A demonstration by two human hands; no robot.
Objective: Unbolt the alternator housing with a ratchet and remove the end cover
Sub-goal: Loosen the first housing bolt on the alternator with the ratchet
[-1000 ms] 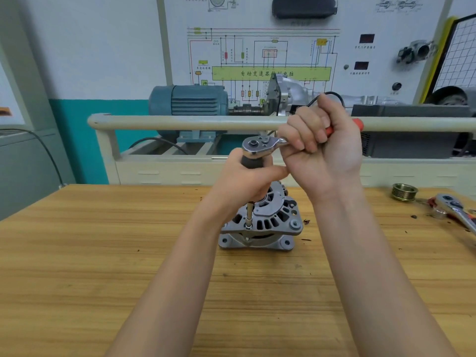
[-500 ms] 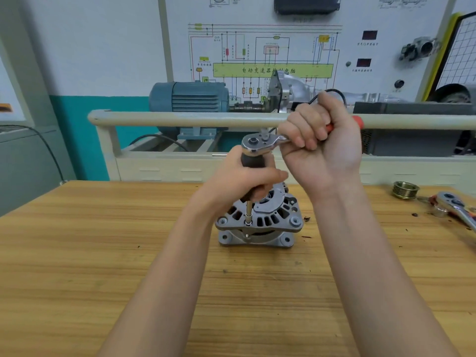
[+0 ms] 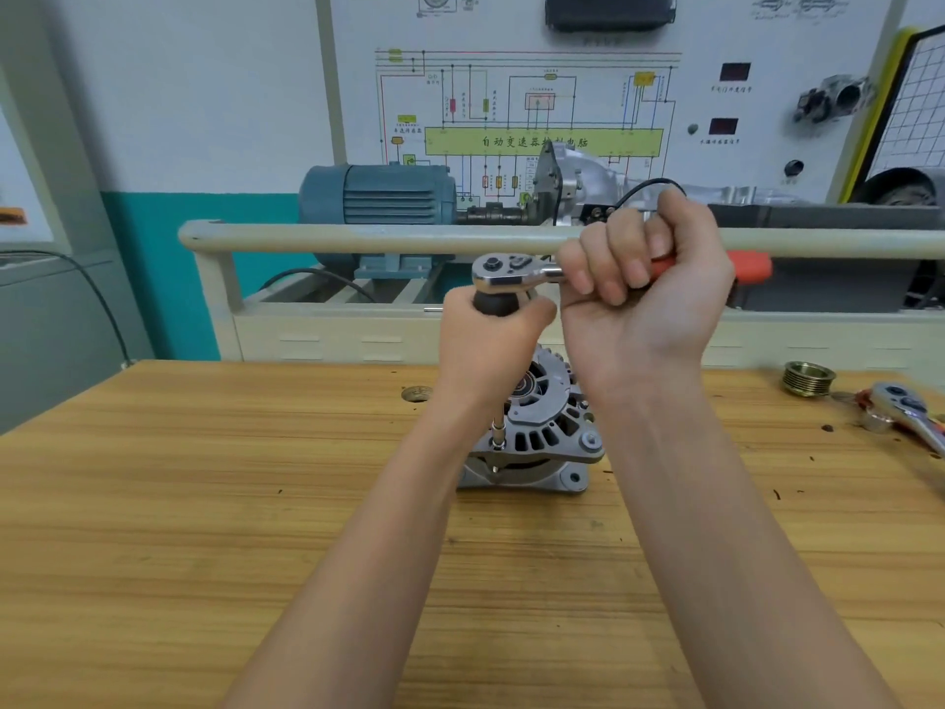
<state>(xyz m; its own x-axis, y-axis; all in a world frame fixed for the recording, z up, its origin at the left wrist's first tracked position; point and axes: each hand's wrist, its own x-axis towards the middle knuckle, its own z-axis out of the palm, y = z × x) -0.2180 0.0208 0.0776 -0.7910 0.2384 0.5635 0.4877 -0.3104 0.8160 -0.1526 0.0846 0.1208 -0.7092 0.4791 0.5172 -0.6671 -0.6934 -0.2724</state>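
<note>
On the wooden surface [image 3: 215,529], straight ahead of me, the alternator [image 3: 537,442] is standing with its vented end cover [image 3: 542,417] facing up and tilting a little toward me. I am holding the ratchet [image 3: 516,272] above it: my right hand [image 3: 644,294] is wrapping its fingers round the orange handle [image 3: 749,266], a closed grip, while my left hand [image 3: 491,345] is curling round the black-collared extension [image 3: 497,432] just under the ratchet head. The extension's long axis is running nearly straight down from my left grip to a bolt [image 3: 498,444] at the cover's near-left rim, so the work lies directly below the left hand; the handle is pointing out to the right, roughly level. Judging the swing ahead, the handle is sitting just in front of the grey rail [image 3: 358,240] (close behind, so the backward arc looks tight), with open room toward me. A second ratchet [image 3: 905,417] and a pulley [image 3: 809,377] are lying well apart at the far right.
</note>
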